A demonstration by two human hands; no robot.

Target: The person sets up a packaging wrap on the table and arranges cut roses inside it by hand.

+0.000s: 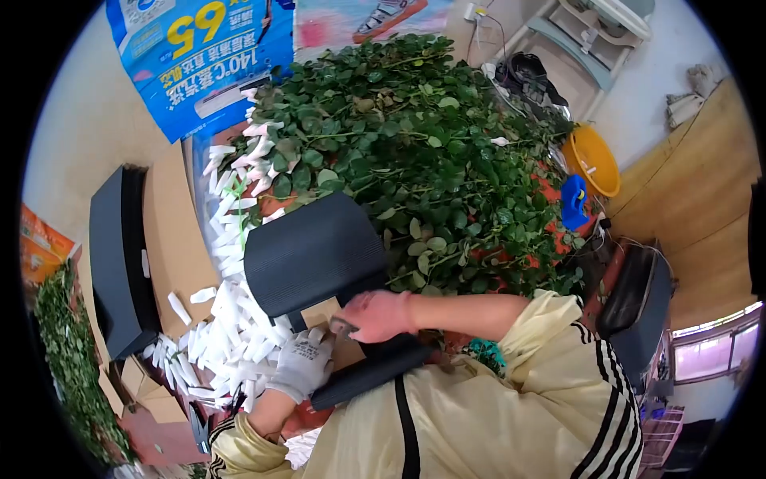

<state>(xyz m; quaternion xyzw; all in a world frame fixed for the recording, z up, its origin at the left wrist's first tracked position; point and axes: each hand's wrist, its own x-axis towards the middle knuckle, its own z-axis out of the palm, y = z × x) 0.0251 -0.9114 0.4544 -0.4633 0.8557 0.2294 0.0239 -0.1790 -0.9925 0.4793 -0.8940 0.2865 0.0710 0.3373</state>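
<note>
A black corrugated cardboard sheet (315,251), with a brown inner side, lies bent over in front of me; its near flap (371,371) rests close to my body. My left hand (302,367), in a white glove, is at the brown part of the sheet, its fingers closed on the edge. My right hand (373,315), in a pink glove, closes on the middle fold from the right; a dark grey patch shows at its fingertips, and I cannot make out what it is. White tapered sleeves (231,343) lie heaped beside my left hand.
Leafy rose stems (399,136) fill the surface beyond the cardboard. More black and brown cardboard (120,263) stands at the left. A yellow basin (594,164) and a blue plastic object (573,202) are at the right. A stapler-like black tool (198,427) lies lower left.
</note>
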